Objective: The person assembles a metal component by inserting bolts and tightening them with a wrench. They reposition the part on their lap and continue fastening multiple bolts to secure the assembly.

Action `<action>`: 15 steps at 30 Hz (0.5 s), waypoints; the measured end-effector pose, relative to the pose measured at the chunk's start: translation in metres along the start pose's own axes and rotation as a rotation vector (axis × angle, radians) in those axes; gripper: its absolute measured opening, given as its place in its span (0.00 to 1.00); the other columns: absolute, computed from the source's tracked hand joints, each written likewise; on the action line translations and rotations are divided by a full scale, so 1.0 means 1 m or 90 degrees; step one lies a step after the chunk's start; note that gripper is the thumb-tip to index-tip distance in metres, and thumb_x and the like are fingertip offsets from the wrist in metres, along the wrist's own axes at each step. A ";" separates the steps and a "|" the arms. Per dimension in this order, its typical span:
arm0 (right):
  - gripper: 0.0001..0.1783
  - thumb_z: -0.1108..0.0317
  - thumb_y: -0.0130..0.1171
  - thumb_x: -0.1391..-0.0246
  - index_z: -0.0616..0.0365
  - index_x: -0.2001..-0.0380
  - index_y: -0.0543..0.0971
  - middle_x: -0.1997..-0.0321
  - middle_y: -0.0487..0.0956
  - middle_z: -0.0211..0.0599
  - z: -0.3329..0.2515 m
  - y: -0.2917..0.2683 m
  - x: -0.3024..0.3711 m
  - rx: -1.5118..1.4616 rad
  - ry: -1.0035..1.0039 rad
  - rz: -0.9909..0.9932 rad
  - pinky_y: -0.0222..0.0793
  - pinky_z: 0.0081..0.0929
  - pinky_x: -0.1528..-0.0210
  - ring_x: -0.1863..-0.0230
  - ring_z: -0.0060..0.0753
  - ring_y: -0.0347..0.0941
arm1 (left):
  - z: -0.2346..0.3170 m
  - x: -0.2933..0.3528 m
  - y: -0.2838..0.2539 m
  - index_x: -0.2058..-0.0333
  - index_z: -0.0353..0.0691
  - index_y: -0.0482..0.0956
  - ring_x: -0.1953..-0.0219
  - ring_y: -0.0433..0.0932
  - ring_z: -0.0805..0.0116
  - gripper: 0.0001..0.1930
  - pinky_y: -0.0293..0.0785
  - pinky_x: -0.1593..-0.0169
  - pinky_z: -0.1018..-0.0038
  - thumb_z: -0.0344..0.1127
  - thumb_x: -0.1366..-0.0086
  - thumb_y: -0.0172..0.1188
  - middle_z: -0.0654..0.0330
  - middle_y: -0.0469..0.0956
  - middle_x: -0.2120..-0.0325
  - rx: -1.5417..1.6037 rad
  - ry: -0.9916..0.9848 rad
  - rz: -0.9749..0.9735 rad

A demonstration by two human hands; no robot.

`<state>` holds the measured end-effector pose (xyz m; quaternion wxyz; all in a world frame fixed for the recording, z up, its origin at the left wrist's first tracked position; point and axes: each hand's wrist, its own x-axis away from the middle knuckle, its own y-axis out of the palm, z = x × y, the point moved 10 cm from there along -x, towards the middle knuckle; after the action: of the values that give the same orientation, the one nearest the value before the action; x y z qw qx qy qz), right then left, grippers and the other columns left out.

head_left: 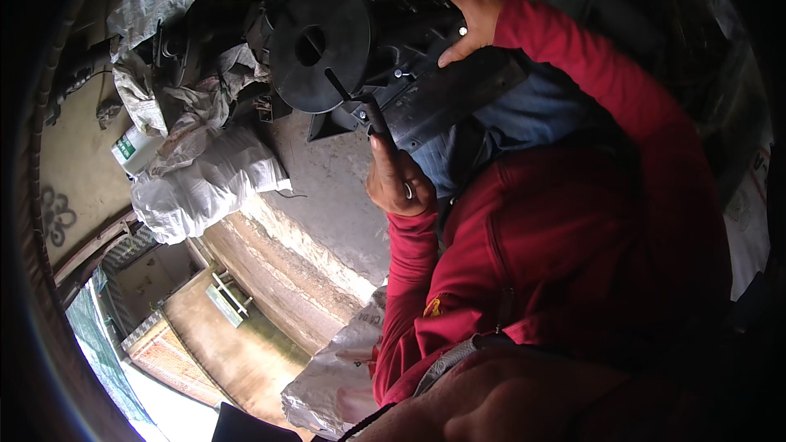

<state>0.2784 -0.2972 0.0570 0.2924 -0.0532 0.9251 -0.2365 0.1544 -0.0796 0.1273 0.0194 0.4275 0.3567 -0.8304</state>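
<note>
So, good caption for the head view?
Left hand holds a dark handle beside a disc; right hand spreads over dark machinery.

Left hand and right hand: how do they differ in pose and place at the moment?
The left hand is curled around a dark handle, while the right hand is spread, thumb apart from fingers, at the dark metalwork. The left hand sits lower in the picture than the right hand. Both are bare, below red sleeves.

The blue jeans [547,108] are partly hidden — by black plate [467,100] and red top [557,225].
</note>
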 end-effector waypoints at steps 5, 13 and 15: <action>0.64 0.61 0.81 0.74 0.39 0.31 0.56 0.40 0.73 0.41 -0.011 -0.002 0.001 0.013 0.000 0.007 0.66 0.42 0.37 0.39 0.47 0.68 | -0.021 0.011 0.042 0.37 0.36 0.67 0.85 0.65 0.79 0.27 0.64 0.79 0.78 0.20 0.36 0.44 0.52 0.85 0.68 -0.029 -0.141 -0.247; 0.64 0.61 0.81 0.74 0.36 0.31 0.56 0.41 0.73 0.41 -0.011 -0.001 0.002 0.010 -0.016 0.011 0.66 0.43 0.37 0.39 0.47 0.68 | -0.034 0.001 0.041 0.35 0.44 0.65 0.83 0.66 0.78 0.27 0.64 0.78 0.80 0.24 0.33 0.52 0.49 0.82 0.55 -0.093 -0.171 -0.232; 0.64 0.60 0.82 0.74 0.36 0.31 0.55 0.41 0.73 0.41 -0.002 0.001 0.003 -0.001 0.016 -0.002 0.67 0.43 0.38 0.39 0.48 0.68 | -0.033 -0.009 0.031 0.34 0.41 0.64 0.82 0.66 0.80 0.29 0.64 0.78 0.80 0.22 0.35 0.47 0.49 0.82 0.54 -0.041 -0.175 -0.216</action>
<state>0.2751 -0.2959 0.0562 0.2804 -0.0517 0.9287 -0.2369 0.1933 -0.0852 0.1036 -0.0586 0.2436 0.4435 -0.8605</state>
